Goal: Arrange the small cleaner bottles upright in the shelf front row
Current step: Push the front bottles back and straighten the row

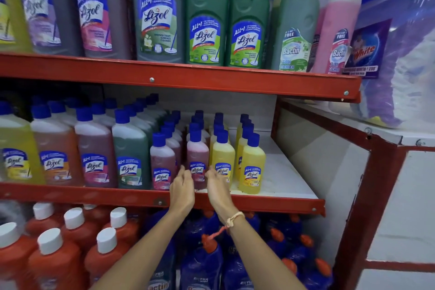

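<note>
Left hand [181,181] and right hand [216,183] spread, flanking the pink small bottle [197,160] upright in the middle shelf [270,202] front row, yellow bottle [223,160] at its 3 o'clock: risk is a knuckle nudge toppling that neighbour.

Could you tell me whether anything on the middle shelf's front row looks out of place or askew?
Nothing is tipped or spilled. The small pink bottle between the left hand and right hand stands upright but set back from the front line kept by its pink neighbour and the end yellow bottle.
</note>
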Motion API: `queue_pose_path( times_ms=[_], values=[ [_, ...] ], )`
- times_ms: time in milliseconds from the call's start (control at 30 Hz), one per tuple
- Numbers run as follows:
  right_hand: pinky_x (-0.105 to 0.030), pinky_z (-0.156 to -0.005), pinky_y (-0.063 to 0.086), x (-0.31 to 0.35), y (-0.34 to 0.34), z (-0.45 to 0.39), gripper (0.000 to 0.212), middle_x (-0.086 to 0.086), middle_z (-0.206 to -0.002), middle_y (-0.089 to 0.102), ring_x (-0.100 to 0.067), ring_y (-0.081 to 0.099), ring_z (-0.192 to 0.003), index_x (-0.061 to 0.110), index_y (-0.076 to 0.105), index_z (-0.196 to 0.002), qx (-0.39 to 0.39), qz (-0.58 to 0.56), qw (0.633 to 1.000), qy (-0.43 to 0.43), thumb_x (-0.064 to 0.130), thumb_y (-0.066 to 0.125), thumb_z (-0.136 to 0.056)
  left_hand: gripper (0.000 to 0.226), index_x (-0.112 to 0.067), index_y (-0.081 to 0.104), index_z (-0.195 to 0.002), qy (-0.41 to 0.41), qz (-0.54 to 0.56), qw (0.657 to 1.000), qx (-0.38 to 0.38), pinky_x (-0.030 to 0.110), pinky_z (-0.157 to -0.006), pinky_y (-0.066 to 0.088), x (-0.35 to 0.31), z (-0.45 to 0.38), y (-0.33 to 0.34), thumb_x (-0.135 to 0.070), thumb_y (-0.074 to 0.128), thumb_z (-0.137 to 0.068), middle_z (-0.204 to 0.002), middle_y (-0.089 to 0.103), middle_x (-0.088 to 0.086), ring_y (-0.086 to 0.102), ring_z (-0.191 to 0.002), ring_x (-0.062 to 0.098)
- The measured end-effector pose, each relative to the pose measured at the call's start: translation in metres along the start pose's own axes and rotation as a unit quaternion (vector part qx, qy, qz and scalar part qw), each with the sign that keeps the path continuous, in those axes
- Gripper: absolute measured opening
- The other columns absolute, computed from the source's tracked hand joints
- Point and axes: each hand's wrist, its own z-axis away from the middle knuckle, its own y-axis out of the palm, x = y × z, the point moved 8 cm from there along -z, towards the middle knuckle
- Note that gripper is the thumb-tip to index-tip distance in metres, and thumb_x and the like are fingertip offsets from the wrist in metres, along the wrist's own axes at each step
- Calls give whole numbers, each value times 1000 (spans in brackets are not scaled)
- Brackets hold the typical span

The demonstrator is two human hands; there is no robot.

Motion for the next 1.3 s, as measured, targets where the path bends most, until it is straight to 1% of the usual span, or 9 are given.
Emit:
queue_pose_path(
  times_ms=[100,167,233,500,633,700,800,1033,1300],
  values=[
    [-32,-89,43,3,-2,0,45,-5,-112,65,-27,60,-111,12,60,-104,-21,-27,999,13,40,27,-90,48,-7,52,-132,-6,-11,1000,15,40,-111,33,5,-8,4,-28,26,-98,-139,53,19,47,-129,33],
    [-28,-70,45,5,-5,-1,42,-8,-93,69,-20,62,-84,10,64,-86,-36,-61,997,17,32,30,-98,46,-9,64,-114,-3,-5,1000,18,39,-99,41,6,-12,3,-30,27,-97,-121,65,18,56,-112,31],
    [-27,-63,43,4,-9,-3,42,-5,-81,67,-17,60,-75,16,61,-70,-45,-79,996,19,29,34,-99,45,-9,67,-103,-3,4,1000,15,41,-96,45,8,-13,1,-32,28,-96,-110,69,17,59,-105,32],
    [-32,-60,35,7,-12,16,42,5,-55,49,-14,45,-58,21,44,-51,-61,-70,996,10,29,41,-92,46,-10,53,-133,-4,-37,999,-10,36,-103,35,4,6,-13,-28,31,-96,-136,56,18,48,-127,33],
    [-31,-58,33,11,-11,32,43,5,-54,47,-14,43,-57,21,42,-50,-65,-66,996,11,30,42,-92,46,-6,60,-124,-12,-41,999,-10,35,-93,37,4,16,-21,-28,31,-96,-130,60,21,52,-120,35],
    [-30,-56,32,13,-11,39,43,5,-54,46,-13,42,-56,20,42,-51,-64,-63,996,10,29,42,-92,44,-1,66,-105,-8,-41,999,-7,33,-88,36,1,23,-25,-27,32,-96,-133,59,19,53,-117,35],
    [-30,-56,31,17,-9,43,41,4,-55,44,-13,40,-56,19,41,-53,-56,-60,997,15,29,42,-92,43,0,65,-91,-3,-44,999,-7,37,-94,39,-3,29,-27,-27,32,-96,-134,58,18,54,-116,36],
    [-32,-60,35,24,-6,44,39,3,-56,49,-14,45,-58,18,45,-52,-53,-54,997,33,27,43,-90,48,-2,62,-115,-13,-63,998,-10,42,-96,42,-2,24,-29,-30,30,-94,-121,65,21,55,-112,38],
    [-34,-63,34,23,-9,43,44,1,-57,46,-16,43,-60,18,42,-51,-62,-24,998,11,29,42,-93,44,-7,63,-116,-18,-68,997,15,40,-97,43,0,21,-27,-29,32,-94,-116,65,19,56,-111,36]
  ],
)
